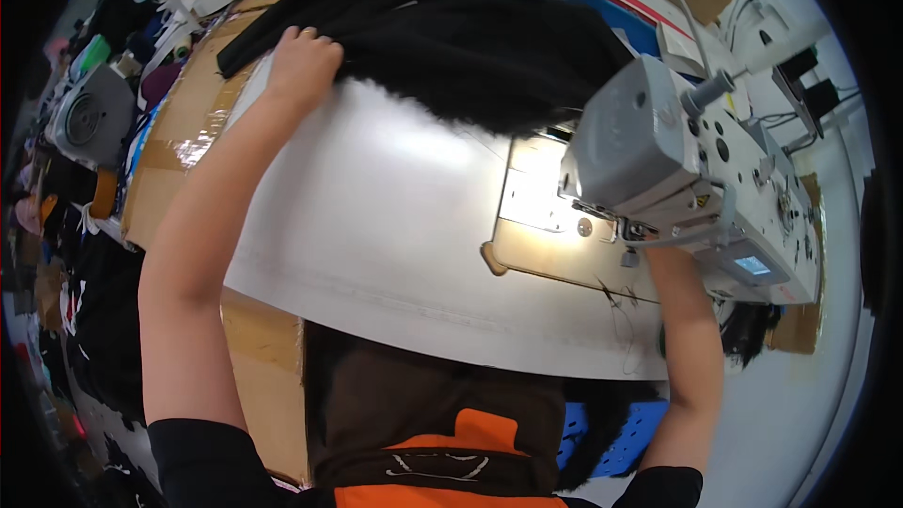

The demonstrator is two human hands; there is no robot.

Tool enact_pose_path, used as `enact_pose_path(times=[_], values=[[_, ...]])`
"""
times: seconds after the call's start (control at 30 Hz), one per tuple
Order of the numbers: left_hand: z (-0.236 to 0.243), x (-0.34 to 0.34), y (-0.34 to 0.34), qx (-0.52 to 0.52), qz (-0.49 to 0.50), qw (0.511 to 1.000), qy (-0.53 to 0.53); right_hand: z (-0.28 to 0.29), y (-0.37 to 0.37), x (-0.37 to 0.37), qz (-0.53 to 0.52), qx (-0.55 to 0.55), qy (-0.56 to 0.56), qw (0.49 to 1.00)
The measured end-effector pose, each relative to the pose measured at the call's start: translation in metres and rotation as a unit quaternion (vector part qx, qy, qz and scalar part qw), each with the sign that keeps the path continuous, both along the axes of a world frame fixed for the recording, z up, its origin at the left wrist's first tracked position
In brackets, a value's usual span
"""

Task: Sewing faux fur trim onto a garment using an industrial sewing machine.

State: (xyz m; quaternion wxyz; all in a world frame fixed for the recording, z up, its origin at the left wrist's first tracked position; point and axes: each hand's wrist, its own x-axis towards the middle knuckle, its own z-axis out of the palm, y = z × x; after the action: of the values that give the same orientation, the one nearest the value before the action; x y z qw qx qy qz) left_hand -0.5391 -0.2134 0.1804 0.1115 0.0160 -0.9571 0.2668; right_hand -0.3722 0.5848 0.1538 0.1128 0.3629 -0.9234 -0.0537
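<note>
A black garment (423, 38) with a fluffy, fur-like edge lies bunched across the far side of the white sewing table (376, 216). At its near left edge, my left hand (306, 64) is closed on the cloth with curled fingers. The grey and white sewing machine (640, 150) stands to the right, its lamp lighting the metal needle plate (546, 198). My right forearm (691, 339) reaches up beside the machine. The machine head covers the fingers of that hand, so what they touch is hidden. The garment's right end reaches the back of the machine head.
Loose thread ends and a small dark tool (607, 293) lie near the plate's front edge. Taped cardboard (179, 146) borders the table's left side. Beyond it are a grey fan-like box (92, 118) and heaps of cloth. Below right sits a blue perforated basket (625, 437) with black fur over it.
</note>
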Motion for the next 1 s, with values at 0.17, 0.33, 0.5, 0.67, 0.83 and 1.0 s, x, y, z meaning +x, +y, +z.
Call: enact_pose_path(times=[0.17,0.33,0.5,0.67,0.83,1.0], values=[[-0.003,0.036,-0.077,0.000,0.099,0.995,0.027,-0.022,0.029,-0.010,0.040,-0.054,0.053,0.996],[-0.011,0.061,-0.105,-0.016,0.114,0.993,-0.018,-0.025,-0.213,-0.211,0.053,-0.105,0.095,0.988],[0.013,0.100,-0.045,-0.031,0.009,0.997,0.074,-0.013,-0.250,-0.152,-0.134,-0.146,-0.100,0.975],[0.024,0.107,0.073,0.202,-0.256,0.938,0.121,0.031,-0.332,-0.071,0.063,-0.232,-0.085,0.967],[0.009,0.102,0.174,0.320,-0.453,0.831,-0.031,0.030,-0.374,-0.064,0.069,-0.247,-0.146,0.955],[-0.030,0.084,0.179,0.338,-0.396,0.854,-0.007,0.024,-0.293,-0.038,-0.037,-0.187,-0.062,0.980]])
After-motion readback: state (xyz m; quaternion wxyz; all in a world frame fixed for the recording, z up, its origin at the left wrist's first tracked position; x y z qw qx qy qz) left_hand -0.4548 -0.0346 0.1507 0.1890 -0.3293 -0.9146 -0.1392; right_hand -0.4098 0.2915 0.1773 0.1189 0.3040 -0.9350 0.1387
